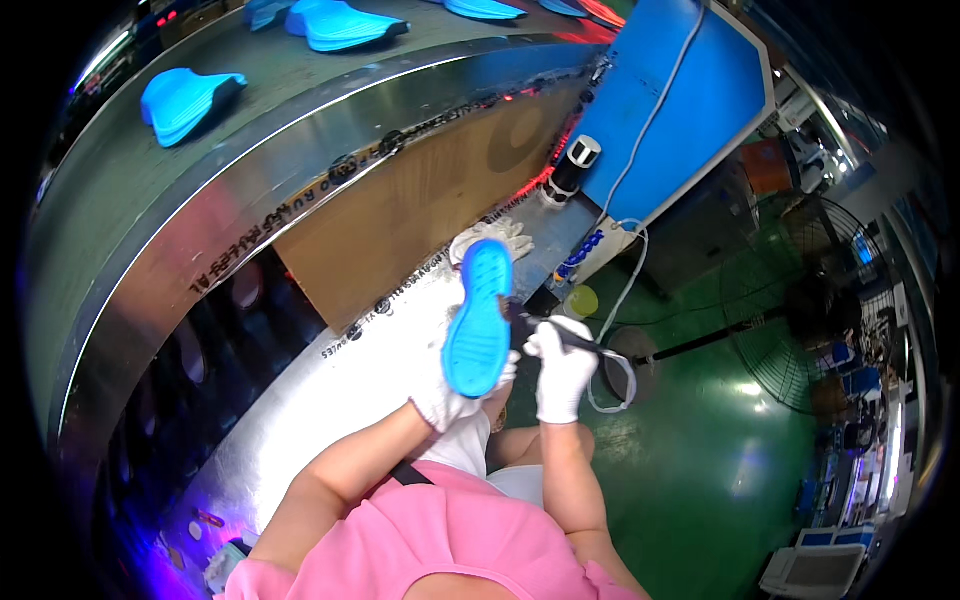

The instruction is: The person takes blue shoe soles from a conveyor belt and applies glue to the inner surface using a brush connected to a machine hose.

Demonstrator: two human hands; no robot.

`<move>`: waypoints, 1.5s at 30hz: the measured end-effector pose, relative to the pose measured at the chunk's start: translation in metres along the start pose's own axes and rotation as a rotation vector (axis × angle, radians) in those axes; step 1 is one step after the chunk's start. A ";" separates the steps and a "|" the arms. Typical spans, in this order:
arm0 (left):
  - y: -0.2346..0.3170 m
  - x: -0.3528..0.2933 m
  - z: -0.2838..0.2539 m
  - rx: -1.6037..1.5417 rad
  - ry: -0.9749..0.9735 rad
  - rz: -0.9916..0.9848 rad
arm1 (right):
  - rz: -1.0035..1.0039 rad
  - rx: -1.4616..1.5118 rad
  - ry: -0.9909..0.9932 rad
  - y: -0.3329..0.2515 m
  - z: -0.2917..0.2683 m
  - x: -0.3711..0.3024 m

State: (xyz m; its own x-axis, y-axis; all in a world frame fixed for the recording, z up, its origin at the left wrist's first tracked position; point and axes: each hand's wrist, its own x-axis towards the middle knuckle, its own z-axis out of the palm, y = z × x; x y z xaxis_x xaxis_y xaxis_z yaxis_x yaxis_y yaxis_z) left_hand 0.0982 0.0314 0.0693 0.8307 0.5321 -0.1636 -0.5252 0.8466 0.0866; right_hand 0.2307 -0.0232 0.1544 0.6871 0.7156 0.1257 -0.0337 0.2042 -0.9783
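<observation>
A bright blue shoe sole (480, 330) is upright in front of me, its grooved face showing. My left hand (445, 395), in a white glove, grips it from behind and below; most of those fingers are hidden by the sole. My right hand (563, 375), also white-gloved, is closed around the black handle of a brush (527, 325). The brush's dark tip meets the sole's right edge, or lies very near it. A pale tube (628, 385) runs off behind the right hand.
Several blue soles (345, 25) lie on the dark green conveyor belt (270, 95). A cardboard sheet (400, 200) covers part of its side, above a metal ledge (310, 400). Crumpled white gloves (495, 238) and a black-and-silver cylinder (573, 170) sit there. A standing fan (800, 300) is at right.
</observation>
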 end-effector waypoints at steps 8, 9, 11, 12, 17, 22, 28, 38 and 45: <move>-0.036 0.020 0.074 -0.115 -0.133 0.074 | -0.130 0.087 0.139 -0.056 -0.013 0.024; -0.043 0.021 0.075 -0.141 -0.111 0.074 | -0.148 0.082 0.147 -0.058 -0.017 0.025; -0.050 0.019 0.080 -0.168 -0.070 0.064 | -0.155 0.094 0.170 -0.061 -0.021 0.025; -0.052 0.018 0.081 -0.170 -0.056 0.051 | -0.149 0.108 0.189 -0.065 -0.020 0.023; -0.056 0.019 0.079 -0.155 -0.061 0.024 | -0.150 0.174 0.207 -0.069 -0.027 0.025; -0.060 0.027 0.078 -0.150 -0.033 0.009 | -0.220 0.190 0.225 -0.076 -0.032 0.025; -0.070 0.033 0.089 -0.111 -0.126 0.029 | -0.257 0.190 0.278 -0.090 -0.034 0.028; -0.080 0.029 0.099 -0.138 -0.117 -0.054 | -0.299 0.050 0.305 -0.097 -0.045 0.025; -0.085 0.028 0.088 -0.144 -0.096 -0.100 | -0.335 -0.024 0.289 -0.095 -0.043 0.026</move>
State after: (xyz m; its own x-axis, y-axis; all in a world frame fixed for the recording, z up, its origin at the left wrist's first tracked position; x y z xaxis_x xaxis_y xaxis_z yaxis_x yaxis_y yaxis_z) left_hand 0.1828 -0.0241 0.1441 0.8904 0.4498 -0.0697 -0.4541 0.8883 -0.0684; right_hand 0.2835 -0.0527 0.2435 0.8322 0.3955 0.3886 0.2400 0.3748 -0.8955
